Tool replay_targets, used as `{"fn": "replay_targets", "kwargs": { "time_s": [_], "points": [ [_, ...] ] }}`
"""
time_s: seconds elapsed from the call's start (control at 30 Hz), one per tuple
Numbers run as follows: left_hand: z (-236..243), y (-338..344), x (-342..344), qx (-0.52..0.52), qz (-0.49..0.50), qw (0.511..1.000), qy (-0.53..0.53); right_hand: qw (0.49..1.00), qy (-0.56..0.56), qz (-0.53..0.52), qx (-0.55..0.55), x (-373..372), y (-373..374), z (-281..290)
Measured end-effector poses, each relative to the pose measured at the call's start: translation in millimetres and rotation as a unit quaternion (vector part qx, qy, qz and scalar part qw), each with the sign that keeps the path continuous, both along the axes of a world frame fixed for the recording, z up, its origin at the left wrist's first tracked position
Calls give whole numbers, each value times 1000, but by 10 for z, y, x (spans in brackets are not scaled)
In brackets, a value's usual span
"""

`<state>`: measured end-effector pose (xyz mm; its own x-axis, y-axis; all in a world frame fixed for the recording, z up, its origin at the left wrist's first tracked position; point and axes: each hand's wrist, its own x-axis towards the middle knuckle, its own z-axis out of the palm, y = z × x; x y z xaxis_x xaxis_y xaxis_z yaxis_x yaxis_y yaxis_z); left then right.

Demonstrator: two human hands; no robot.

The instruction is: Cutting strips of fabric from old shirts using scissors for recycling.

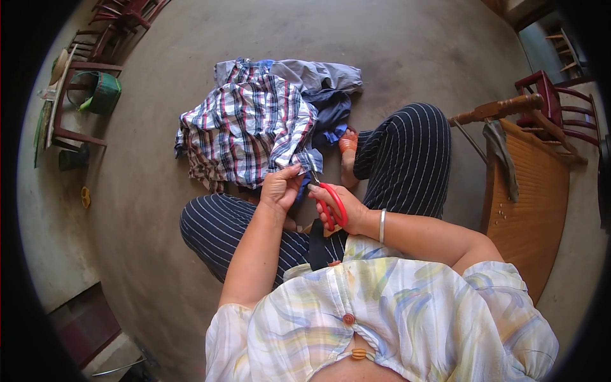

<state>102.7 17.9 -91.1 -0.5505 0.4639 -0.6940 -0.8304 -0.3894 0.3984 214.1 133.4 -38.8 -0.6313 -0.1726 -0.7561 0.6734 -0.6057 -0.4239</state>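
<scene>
A plaid shirt (pixel 238 127) in white, navy and red lies spread on the floor before my knees, over other garments. My left hand (pixel 280 188) pinches its near right edge, which looks like a sleeve end. Red-handled scissors (pixel 340 207) are gripped in my right hand (pixel 350 210), just right of the left one. Their blades point up at the held cloth edge; whether they touch it I cannot tell. Beneath and behind the shirt are a grey garment (pixel 324 75) and a dark blue one (pixel 331 111).
I sit low, knees bent to both sides of the cloth. On the right, a wooden panel (pixel 528 197) leans with a grey cloth (pixel 499 153) over it. At left stand a table (pixel 60 118), a green basket (pixel 103 92) and red chairs (pixel 127 13). Another red chair (pixel 547 95) is at right.
</scene>
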Motion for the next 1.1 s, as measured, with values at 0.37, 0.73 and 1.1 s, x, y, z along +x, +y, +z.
{"fn": "replay_targets", "kwargs": {
  "time_s": [0.37, 0.73, 1.1],
  "points": [
    [18, 20, 23, -3, -5, 1000, 10, 1000, 5, -11, 6, 2, -22, -12],
    [-2, 24, 20, -10, -3, 1000, 0, 998, 21, -15, 53, 34, -18, 25],
    [24, -186, -189, 69, 25, 997, 1, 993, 44, -100, 40, 69, 359, 213]
  ]
}}
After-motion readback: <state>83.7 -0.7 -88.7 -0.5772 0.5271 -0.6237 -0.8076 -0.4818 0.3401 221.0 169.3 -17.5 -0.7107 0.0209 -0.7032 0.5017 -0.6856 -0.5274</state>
